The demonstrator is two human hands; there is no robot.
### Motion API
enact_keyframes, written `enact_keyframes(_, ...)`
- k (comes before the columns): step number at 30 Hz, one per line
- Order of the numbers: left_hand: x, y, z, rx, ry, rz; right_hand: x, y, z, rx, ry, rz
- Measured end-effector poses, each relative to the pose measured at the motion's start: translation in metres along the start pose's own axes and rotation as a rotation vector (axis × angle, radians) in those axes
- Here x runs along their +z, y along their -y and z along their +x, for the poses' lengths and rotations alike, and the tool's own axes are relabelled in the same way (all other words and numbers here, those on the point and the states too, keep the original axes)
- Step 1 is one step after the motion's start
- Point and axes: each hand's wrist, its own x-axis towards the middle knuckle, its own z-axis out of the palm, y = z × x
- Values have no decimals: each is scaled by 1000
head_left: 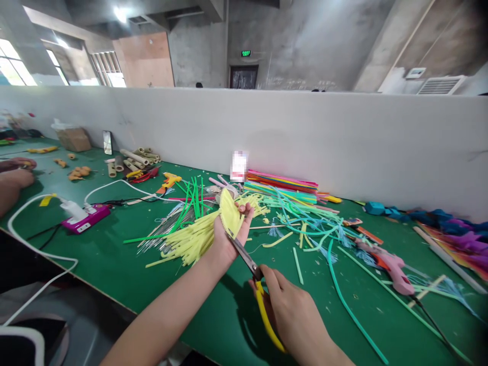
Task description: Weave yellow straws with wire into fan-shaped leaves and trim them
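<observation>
My left hand [224,239] is closed around a yellow fuzzy piece, petal-like in shape and made of pipe cleaners [230,211], held up over the table. Yellow-handled scissors [263,310] are in my right hand [292,310], fingers wrapped round the handles. Their metal blades reach up to the lower edge of the yellow piece, beside my left palm. Behind my left wrist lies a heap of yellow pipe cleaners [190,239]. Whether the blade tips touch the yellow piece is hard to see.
Green and teal pipe cleaners [343,300] spread over the green table [312,335]. A pink glue gun [396,269] lies right, a yellow glue gun [170,180] farther back. Left are a purple power strip [86,218], bamboo pieces [137,160] and another person's hands [17,173]. A white partition [343,137] stands behind.
</observation>
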Motion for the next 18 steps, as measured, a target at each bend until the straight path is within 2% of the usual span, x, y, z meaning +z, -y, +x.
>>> enact_keyframes(3,-1,3,0,0,-19,-3,1,-2,3,-5,4,-36)
enact_keyframes(9,-5,11,0,-14,-28,-49,1,-5,9,23,-90,-142)
enact_keyframes(18,-6,12,-4,-39,-71,-52,2,-7,9,-47,-155,-95)
